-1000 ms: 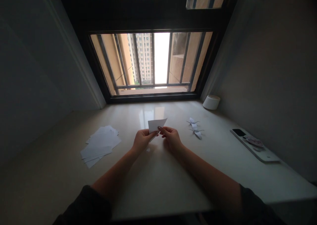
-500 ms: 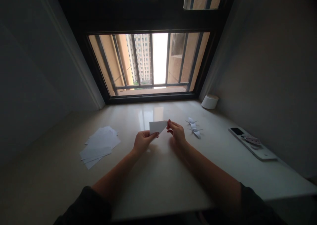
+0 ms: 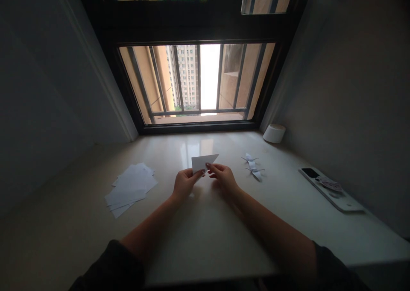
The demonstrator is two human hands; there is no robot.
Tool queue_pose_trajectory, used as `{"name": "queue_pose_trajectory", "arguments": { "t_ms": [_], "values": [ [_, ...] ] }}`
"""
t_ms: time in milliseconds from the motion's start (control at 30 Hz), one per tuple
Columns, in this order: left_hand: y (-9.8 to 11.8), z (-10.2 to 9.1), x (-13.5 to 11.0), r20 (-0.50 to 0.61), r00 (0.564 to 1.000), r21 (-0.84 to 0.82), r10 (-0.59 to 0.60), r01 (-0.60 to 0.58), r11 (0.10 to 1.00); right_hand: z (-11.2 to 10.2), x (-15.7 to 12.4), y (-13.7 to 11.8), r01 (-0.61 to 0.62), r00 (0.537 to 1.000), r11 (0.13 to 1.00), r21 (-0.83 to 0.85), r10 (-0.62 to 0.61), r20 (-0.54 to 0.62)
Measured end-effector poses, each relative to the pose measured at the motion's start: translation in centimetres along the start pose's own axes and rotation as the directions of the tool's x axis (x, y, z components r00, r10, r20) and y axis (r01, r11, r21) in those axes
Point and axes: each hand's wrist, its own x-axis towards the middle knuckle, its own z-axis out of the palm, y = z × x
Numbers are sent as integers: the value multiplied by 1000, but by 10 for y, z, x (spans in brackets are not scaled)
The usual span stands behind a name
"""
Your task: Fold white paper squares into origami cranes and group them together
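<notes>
A small folded piece of white paper [image 3: 202,161] is held up just above the pale tabletop [image 3: 205,235], at the middle. My left hand [image 3: 185,183] pinches its lower left part, fingers closed on it. My right hand [image 3: 223,176] pinches the lower edge beside the left hand, its fingertips almost touching the left ones. The paper's pointed corner sticks out to the upper right. Both forearms reach in from the bottom, with dark sleeves at the elbows.
A loose stack of white paper sheets [image 3: 130,188] lies to the left. Two small folded paper figures [image 3: 253,166] lie to the right of my hands. A phone [image 3: 331,189] lies at the right edge, a white round container [image 3: 273,133] near the barred window [image 3: 198,81].
My right hand slid out along the paper's edge to its right tip, then came back to the lower edge next to the left hand. The left hand kept its grip.
</notes>
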Motion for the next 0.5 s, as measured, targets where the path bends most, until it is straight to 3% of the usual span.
{"name": "queue_pose_trajectory", "arguments": {
  "t_ms": [200, 333, 500],
  "values": [
    [6, -2, 2, 35, 999, -26, -32, 33, 999, -1, -1, -1, 111, 993, 980, -167, -115, -16],
    [7, -6, 4, -93, 994, -69, 56, -62, 996, -4, 2, 1, 141, 990, 959, -246, -137, 31],
    [6, -6, 5, -175, 983, -24, 61, -66, 997, -3, 2, 3, 145, 989, 967, -208, -140, 39]
  ]
}}
